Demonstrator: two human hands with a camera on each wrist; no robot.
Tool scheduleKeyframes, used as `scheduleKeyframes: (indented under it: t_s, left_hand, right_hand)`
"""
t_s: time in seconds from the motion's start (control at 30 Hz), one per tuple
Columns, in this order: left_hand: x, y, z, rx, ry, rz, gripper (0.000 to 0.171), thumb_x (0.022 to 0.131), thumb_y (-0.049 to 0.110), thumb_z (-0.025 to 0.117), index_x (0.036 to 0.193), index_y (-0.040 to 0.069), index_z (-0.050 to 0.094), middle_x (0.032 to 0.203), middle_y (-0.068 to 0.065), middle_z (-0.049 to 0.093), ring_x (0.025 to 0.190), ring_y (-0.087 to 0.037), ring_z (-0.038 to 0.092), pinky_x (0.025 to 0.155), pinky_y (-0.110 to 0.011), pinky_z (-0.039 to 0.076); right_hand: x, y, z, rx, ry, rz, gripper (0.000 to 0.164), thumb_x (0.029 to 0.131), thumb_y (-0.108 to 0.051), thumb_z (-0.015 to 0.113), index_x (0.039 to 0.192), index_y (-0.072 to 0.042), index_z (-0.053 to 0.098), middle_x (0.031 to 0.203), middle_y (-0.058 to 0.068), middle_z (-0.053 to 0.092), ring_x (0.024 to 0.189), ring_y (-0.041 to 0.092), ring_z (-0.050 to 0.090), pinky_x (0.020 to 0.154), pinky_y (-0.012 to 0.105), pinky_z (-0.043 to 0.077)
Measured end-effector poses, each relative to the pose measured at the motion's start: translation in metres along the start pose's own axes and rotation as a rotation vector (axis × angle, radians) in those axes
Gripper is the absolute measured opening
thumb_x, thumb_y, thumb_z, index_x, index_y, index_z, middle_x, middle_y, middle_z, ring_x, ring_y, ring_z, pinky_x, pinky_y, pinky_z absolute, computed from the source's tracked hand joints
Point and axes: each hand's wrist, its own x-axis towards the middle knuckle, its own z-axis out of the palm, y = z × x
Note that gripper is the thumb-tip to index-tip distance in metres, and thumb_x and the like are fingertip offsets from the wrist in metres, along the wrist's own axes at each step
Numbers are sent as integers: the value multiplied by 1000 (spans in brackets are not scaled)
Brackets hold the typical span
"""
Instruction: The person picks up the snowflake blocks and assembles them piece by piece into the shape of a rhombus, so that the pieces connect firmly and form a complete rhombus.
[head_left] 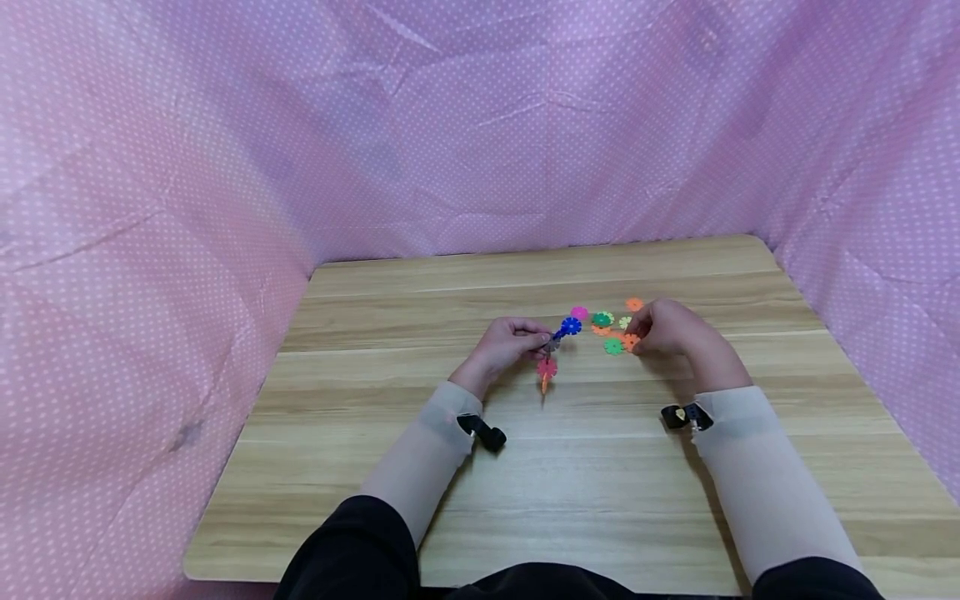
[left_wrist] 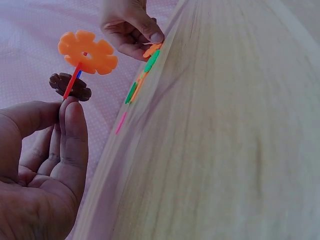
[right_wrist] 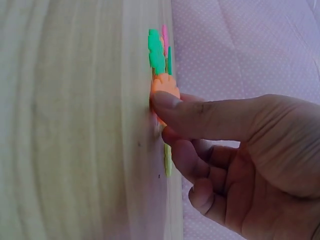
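Note:
My left hand (head_left: pixel 513 343) pinches a joined cluster of flower-shaped plastic discs between thumb and fingertips, held up over the table. Its blue disc (head_left: pixel 572 326) points away to the right, and a red disc (head_left: pixel 547 367) hangs toward me. In the left wrist view, an orange disc (left_wrist: pixel 97 51) and a brown disc (left_wrist: pixel 77 90) stand above the fingertips. At the right, my right hand (head_left: pixel 671 329) pinches another orange disc (right_wrist: pixel 165 85) between thumb and fingers, low at the tabletop. A bright green disc (head_left: pixel 613 346) lies right beside that one.
Several loose discs lie between and beyond the hands: a pink disc (head_left: pixel 579 312), a dark green disc (head_left: pixel 602 318), a pale yellow disc (head_left: pixel 625 322) and an orange disc (head_left: pixel 634 304). The wooden table (head_left: pixel 420 300) ends at a pink dotted cloth (head_left: pixel 480 150) behind and around it.

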Motion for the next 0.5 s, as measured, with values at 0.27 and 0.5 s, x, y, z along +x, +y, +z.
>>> scheduleKeyframes:
  t_s: [0.27,0.5]
  left_hand:
    - [0,1,-1,15,-4,-4,17,99,0,71,113,-8,75,99,-13,77,77,-15,73,79,-33,64]
    - [1,0,-2,25,-14,1,16,98,0,72,112,-6,76,101,-13,77,79,-15,73,78,-33,63]
  right_hand:
    - [3,0,0,6,57,-68,9,94,0,73,99,-5,78,94,9,68,88,25,57,73,36,50]
    - [8,-8,4,82,132,-139,8,100,-8,70,104,-7,77,98,9,71,91,26,60,77,37,52]
